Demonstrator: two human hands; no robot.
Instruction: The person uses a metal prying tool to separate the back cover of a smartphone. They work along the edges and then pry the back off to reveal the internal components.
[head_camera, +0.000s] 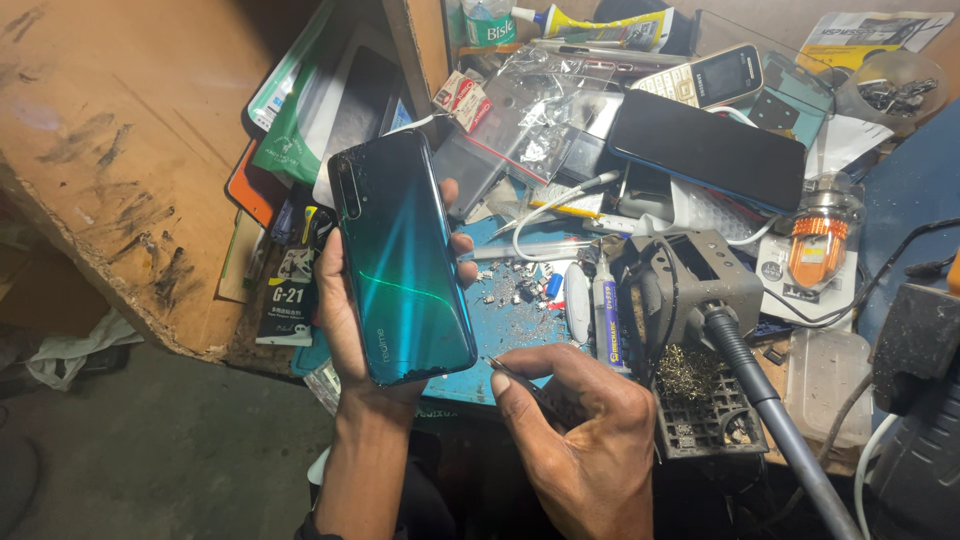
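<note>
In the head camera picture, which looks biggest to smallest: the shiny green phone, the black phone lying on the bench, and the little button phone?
1. Green phone, held in the left hand; it is nearest the camera, which inflates it.
2. Black phone, close behind in size, so its real rank against the green one is unsure.
3. Button phone, clearly smallest.

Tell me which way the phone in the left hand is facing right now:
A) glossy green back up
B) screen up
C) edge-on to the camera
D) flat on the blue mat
A: the left hand holds the phone above the bench with its green-blue back cover and corner camera strip toward the camera.
</note>
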